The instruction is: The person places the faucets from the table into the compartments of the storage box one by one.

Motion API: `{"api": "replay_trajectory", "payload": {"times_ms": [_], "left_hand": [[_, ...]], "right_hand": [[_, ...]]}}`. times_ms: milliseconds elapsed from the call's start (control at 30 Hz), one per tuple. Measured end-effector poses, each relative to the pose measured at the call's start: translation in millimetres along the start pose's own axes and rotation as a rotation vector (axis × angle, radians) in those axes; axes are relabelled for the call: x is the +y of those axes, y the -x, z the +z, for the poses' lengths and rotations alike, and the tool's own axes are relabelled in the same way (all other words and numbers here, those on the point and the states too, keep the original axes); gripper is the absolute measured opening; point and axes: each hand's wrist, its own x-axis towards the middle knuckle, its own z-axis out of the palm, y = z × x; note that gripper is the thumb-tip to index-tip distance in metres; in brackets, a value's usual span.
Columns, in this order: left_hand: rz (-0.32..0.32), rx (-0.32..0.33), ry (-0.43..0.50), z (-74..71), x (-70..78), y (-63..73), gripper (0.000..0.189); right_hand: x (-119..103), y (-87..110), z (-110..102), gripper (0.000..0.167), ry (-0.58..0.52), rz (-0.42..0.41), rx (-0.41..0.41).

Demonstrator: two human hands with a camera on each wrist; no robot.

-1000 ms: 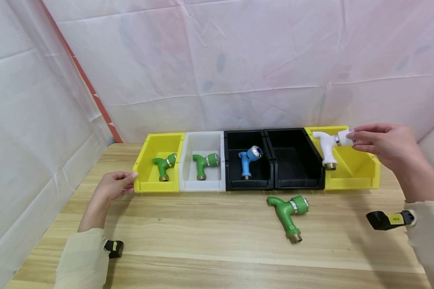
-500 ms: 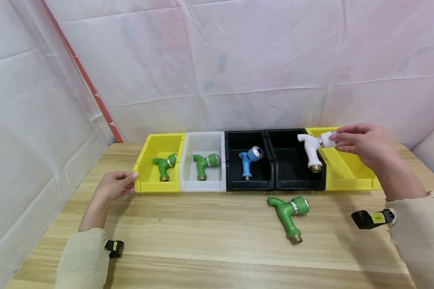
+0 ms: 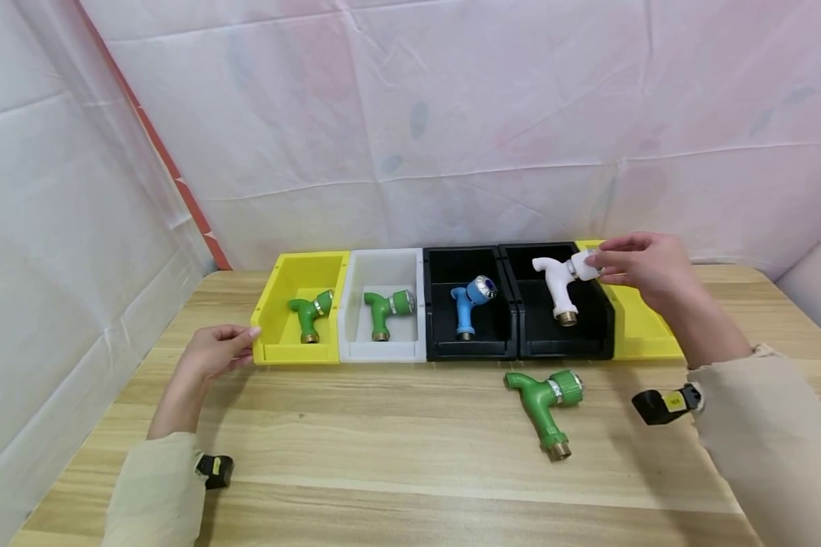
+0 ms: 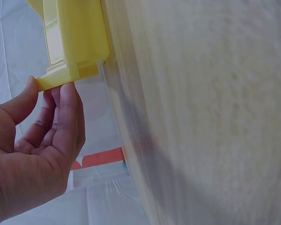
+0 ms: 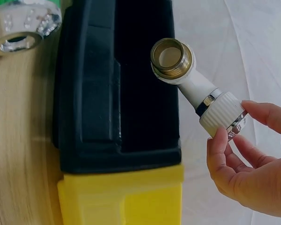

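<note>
My right hand (image 3: pixel 646 270) pinches a white faucet (image 3: pixel 557 285) by its ribbed knob, the brass threaded end pointing down. In the head view the faucet overlaps the right black bin (image 3: pixel 566 348). The right wrist view has thumb and fingertips around the knob (image 5: pixel 223 112), with the brass opening facing the camera. At the other end of the row, my left hand (image 3: pixel 213 351) holds the side edge of the left yellow bin (image 3: pixel 299 354). Thumb and fingers (image 4: pixel 65 105) pinch that rim in the left wrist view.
Green faucets lie in the left yellow bin and the white bin (image 3: pixel 383 352); a blue faucet (image 3: pixel 464 310) lies in the left black bin (image 3: pixel 472 351). Another green faucet (image 3: pixel 540 406) lies on the wooden table (image 3: pixel 383 456). A yellow bin (image 3: pixel 646 346) ends the row at right.
My right hand has carried the white faucet leftward, from over the right yellow bin to over the right black bin. The left hand stays at its bin's edge.
</note>
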Motion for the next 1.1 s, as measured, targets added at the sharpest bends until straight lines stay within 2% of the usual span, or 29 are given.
{"api": "replay_trajectory", "payload": {"times_ms": [100, 200, 400, 633, 867, 1100], "left_hand": [[0.007, 0.013, 0.012, -5.5, -21.2, -21.8, 0.052], [0.027, 0.02, 0.022, -7.1, -30.6, -29.8, 0.06], [0.001, 0.006, 0.046, -3.1, -7.6, -7.5, 0.044], [0.011, 0.019, -0.028, 3.4, 13.2, 13.1, 0.043], [0.018, 0.0, -0.036, 4.0, 15.6, 17.2, 0.044], [0.019, 0.002, -0.024, 4.6, 14.0, 15.4, 0.044]], "right_hand": [[-0.2, -1.9, 7.3, 0.04, 0.041, -0.001, 0.0], [-0.7, -3.0, 14.3, 0.045, 0.081, 0.006, -0.009], [0.0, -6.0, 27.9, 0.048, 0.163, 0.029, -0.004], [3.8, -8.3, 40.8, 0.047, 0.271, 0.014, -0.015], [6.1, -7.4, 49.8, 0.04, 0.346, -0.026, -0.019], [8.1, -5.6, 54.8, 0.038, 0.398, -0.047, -0.009]]}}
